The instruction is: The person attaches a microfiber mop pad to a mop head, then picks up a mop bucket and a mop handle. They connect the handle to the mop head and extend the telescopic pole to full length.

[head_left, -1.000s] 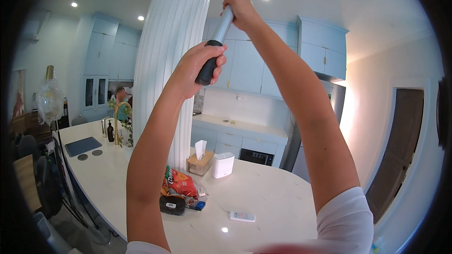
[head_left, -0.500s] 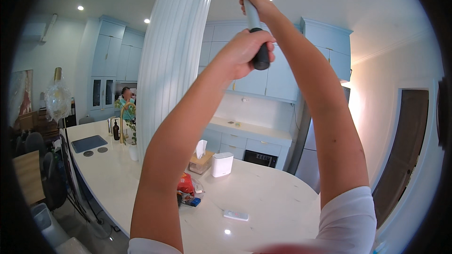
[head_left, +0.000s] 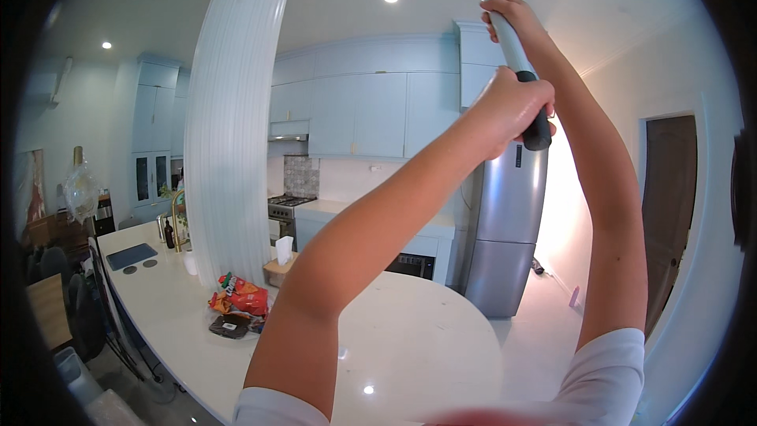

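Both arms are raised in front of me, holding a long pale pole (head_left: 512, 49) that slants up and leaves the top of the picture. My left hand (head_left: 514, 106) is closed around its black grip (head_left: 537, 132) at the lower end. Higher up the shaft, my right hand (head_left: 520, 19) wraps the pole with bent fingers. The pole's upper end is out of view, so I cannot tell what it touches. Behind the hands are light blue wall cabinets (head_left: 378, 114) and a tall silver fridge (head_left: 502, 229).
A white ribbed column (head_left: 233, 110) rises from the pale counter (head_left: 426, 347) to my left. Red snack packets (head_left: 246, 298) and a tissue box (head_left: 277, 268) lie by it. Farther left are a sink (head_left: 132, 256) and a gold tap (head_left: 175, 225). A brown door (head_left: 669, 213) stands at right.
The view has turned right, bringing the fridge and stove into sight. Both hands and the pole now appear farther right in the picture, still gripped the same way.
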Demonstrator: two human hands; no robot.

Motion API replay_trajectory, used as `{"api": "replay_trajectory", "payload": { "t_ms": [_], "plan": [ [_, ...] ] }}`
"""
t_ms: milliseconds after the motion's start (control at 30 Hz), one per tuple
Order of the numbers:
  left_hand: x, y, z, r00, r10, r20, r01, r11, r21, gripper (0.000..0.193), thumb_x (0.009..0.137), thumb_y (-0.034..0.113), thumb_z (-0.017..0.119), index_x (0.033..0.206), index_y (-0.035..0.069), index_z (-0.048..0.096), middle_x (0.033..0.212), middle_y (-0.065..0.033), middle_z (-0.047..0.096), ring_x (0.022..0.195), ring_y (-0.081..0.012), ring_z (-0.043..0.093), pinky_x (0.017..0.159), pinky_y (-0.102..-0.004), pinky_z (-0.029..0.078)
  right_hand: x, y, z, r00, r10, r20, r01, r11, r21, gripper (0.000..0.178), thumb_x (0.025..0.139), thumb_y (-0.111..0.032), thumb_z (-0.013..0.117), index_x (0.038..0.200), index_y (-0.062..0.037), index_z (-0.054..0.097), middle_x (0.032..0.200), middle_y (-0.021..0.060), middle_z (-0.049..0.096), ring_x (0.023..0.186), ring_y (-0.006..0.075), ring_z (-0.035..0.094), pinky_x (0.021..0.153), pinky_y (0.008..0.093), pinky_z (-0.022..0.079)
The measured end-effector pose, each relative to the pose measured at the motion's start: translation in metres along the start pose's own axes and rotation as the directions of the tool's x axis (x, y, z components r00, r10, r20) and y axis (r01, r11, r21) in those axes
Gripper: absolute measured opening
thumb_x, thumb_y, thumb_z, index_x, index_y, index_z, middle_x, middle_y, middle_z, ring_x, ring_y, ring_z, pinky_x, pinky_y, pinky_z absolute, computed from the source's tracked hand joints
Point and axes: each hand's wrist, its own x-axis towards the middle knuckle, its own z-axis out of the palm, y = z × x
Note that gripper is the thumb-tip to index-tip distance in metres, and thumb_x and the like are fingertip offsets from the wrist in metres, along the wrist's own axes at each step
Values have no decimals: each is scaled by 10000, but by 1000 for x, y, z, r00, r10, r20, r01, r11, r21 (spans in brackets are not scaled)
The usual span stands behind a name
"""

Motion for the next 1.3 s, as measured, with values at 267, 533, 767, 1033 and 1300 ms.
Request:
{"api": "replay_trajectory", "payload": {
  "t_ms": [267, 533, 767, 1033, 1300],
  "plan": [
    [64, -18, 75, 996, 25, 84, -24, 1000, -11, 209, 676, 128, 577, 787, 7, 447, 664, -72, 501, 565, -168, 523, 535, -266, 425, -16, 7, -128, 990, 10, -140, 10, 990, 139, 159, 739, -121, 567, 815, -6, 486, 678, 84, 508, 557, 175, 501, 530, 287, 426],
    [127, 0, 85, 988, 110, 107, -109, 994, -8, 129, 709, 115, 589, 627, 63, 504, 607, -47, 524, 522, -119, 504, 455, -232, 389, 20, -3, -180, 968, 71, -239, -4, 963, 270, 183, 739, -103, 567, 816, 17, 454, 685, 92, 487, 596, 181, 479, 548, 295, 416],
    [108, 9, 37, 977, 156, 144, -148, 987, -67, 118, 741, 121, 583, 695, 61, 492, 611, -36, 522, 493, -88, 488, 416, -210, 354, 70, 18, -165, 986, 31, -161, 16, 960, 278, 174, 721, -139, 586, 783, 7, 514, 703, 74, 480, 610, 168, 469, 533, 302, 424],
    [14, 31, -72, 982, 180, 61, -179, 984, -21, 185, 805, 150, 545, 874, -17, 505, 653, -12, 499, 485, -52, 446, 374, -154, 330, 85, 21, -2, 992, -59, -107, 94, 930, 356, 198, 686, -88, 543, 863, -23, 482, 620, 71, 442, 520, 192, 471, 428, 345, 433],
    [-118, 71, -185, 973, 180, -145, -176, 984, 35, 254, 848, 159, 483, 993, -50, 468, 653, -13, 481, 458, -39, 427, 352, -142, 340, 73, -16, 204, 989, -132, -60, 145, 887, 438, 737, 697, -70, 566, 1204, 83, 53, 675, 133, 474, 509, 204, 503, 398, 298, 440]
  ]
}}
